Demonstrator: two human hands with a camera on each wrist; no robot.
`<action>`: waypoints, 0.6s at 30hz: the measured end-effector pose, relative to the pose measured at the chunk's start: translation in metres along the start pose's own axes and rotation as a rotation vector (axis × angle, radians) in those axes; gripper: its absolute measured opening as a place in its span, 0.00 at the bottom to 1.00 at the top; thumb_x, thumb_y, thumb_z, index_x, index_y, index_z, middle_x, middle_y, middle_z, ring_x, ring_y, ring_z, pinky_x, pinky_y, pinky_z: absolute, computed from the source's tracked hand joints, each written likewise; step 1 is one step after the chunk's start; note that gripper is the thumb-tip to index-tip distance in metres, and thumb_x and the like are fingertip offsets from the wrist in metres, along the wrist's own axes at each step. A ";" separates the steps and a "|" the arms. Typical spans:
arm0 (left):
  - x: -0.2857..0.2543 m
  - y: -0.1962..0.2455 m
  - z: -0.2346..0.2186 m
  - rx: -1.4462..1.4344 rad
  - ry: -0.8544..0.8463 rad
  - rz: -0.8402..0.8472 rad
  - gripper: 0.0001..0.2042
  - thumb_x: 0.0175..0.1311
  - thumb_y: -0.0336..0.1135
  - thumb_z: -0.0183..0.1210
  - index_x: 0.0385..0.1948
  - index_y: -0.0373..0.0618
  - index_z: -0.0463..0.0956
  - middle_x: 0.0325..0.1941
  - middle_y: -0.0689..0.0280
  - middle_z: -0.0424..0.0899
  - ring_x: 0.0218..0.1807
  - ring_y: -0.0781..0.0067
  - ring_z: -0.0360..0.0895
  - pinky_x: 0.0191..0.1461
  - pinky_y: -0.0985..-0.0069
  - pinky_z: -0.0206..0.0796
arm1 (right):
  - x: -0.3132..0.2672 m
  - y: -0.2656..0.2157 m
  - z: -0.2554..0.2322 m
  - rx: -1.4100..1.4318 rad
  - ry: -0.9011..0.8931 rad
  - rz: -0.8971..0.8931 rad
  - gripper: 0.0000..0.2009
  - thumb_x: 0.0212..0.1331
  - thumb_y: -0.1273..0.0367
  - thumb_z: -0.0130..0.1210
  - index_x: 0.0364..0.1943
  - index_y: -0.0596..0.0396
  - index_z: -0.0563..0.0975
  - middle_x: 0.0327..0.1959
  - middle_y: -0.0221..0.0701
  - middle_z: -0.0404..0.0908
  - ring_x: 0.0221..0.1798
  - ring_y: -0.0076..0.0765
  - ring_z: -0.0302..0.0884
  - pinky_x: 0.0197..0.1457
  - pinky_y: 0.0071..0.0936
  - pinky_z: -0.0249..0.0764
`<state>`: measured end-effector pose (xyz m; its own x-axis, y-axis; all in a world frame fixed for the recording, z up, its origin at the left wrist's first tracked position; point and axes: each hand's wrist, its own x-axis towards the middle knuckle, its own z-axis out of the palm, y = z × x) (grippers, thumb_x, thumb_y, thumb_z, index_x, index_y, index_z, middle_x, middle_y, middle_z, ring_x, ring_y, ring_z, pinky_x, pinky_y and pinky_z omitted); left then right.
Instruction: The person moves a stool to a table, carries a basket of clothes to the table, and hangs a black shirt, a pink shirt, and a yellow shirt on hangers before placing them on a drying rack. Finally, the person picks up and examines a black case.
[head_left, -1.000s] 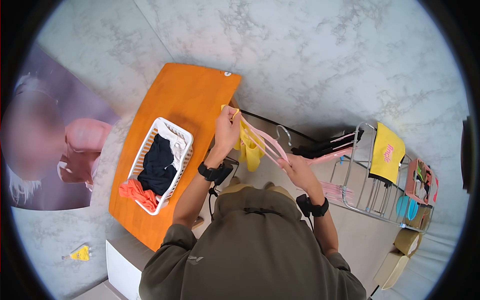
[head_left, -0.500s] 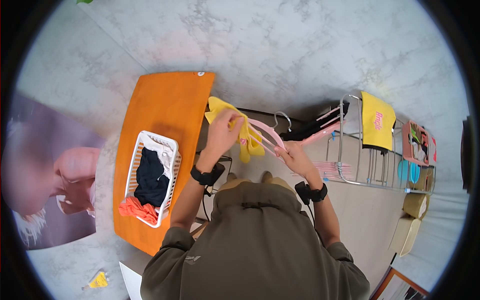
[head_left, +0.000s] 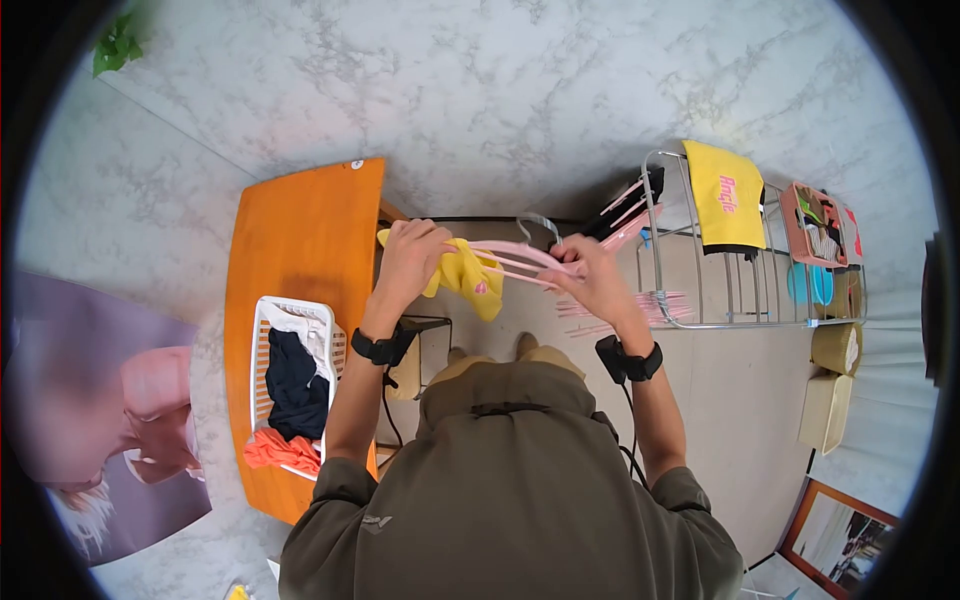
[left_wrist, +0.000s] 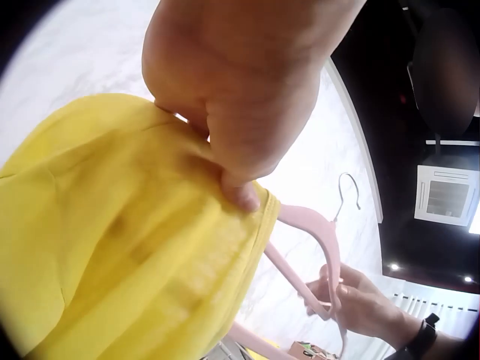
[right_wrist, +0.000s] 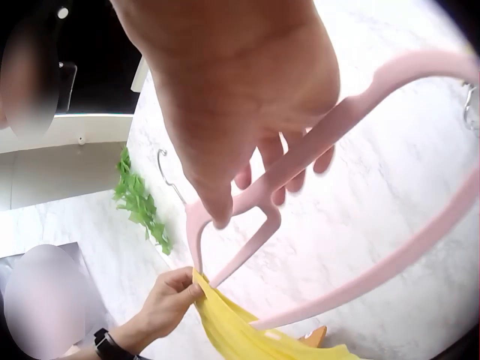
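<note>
A yellow garment point(head_left: 470, 280) with a small pink print hangs from my left hand point(head_left: 411, 262), whose thumb and fingers pinch its edge. One end of a pink clothes hanger point(head_left: 510, 252) runs into the garment's opening. My right hand point(head_left: 596, 285) grips the hanger's other side, fingers around the pink bar point(right_wrist: 315, 146). In the left wrist view the yellow cloth point(left_wrist: 135, 240) fills the lower left, its hem close by my thumb. The right wrist view shows one metal hook point(right_wrist: 166, 169) at left and another hook point(right_wrist: 470, 105) at the right edge.
On the orange table point(head_left: 310, 210) at left stands a white basket point(head_left: 262, 355) with dark, white and coral clothes. To the right is a metal drying rack point(head_left: 655, 240) with a yellow cloth point(head_left: 725, 200), pink hangers point(head_left: 660, 308) and a pink bin point(head_left: 800, 240).
The hanger and garment have shifted left and up in the head view, and more of the garment now lies over the hanger's end. The view has turned, moving table and rack leftward.
</note>
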<state>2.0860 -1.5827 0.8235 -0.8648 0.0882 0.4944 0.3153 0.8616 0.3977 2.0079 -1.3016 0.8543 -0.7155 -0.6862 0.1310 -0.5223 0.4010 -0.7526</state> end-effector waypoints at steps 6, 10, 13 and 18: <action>-0.008 0.000 0.003 -0.180 0.167 -0.150 0.03 0.53 0.25 0.59 0.28 0.36 0.76 0.26 0.58 0.75 0.30 0.56 0.72 0.35 0.69 0.63 | -0.033 0.031 0.020 0.038 0.258 -0.322 0.08 0.45 0.74 0.63 0.30 0.56 0.77 0.36 0.36 0.80 0.32 0.41 0.77 0.44 0.34 0.71; -0.004 0.019 -0.006 -0.382 0.174 -0.248 0.04 0.54 0.26 0.58 0.29 0.38 0.76 0.27 0.57 0.75 0.29 0.54 0.71 0.37 0.65 0.64 | -0.014 0.052 0.074 0.326 0.213 0.171 0.09 0.55 0.70 0.57 0.38 0.59 0.78 0.38 0.38 0.80 0.36 0.35 0.78 0.48 0.32 0.72; -0.007 0.029 -0.006 -0.424 0.103 -0.261 0.04 0.53 0.26 0.59 0.30 0.37 0.76 0.27 0.57 0.75 0.31 0.55 0.71 0.38 0.66 0.64 | 0.023 0.106 0.107 0.389 0.062 0.186 0.15 0.61 0.68 0.51 0.51 0.59 0.73 0.42 0.37 0.80 0.41 0.31 0.77 0.46 0.28 0.73; -0.005 0.035 -0.008 -0.343 0.106 -0.046 0.06 0.53 0.24 0.60 0.31 0.33 0.75 0.29 0.58 0.75 0.31 0.58 0.73 0.34 0.72 0.65 | 0.050 0.098 0.109 0.580 -0.402 0.103 0.20 0.59 0.66 0.53 0.56 0.58 0.70 0.55 0.37 0.73 0.53 0.35 0.73 0.56 0.27 0.71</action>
<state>2.1046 -1.5572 0.8409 -0.8414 -0.0142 0.5402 0.4055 0.6443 0.6484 1.9716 -1.3629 0.7164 -0.4631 -0.8776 -0.1237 -0.0499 0.1652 -0.9850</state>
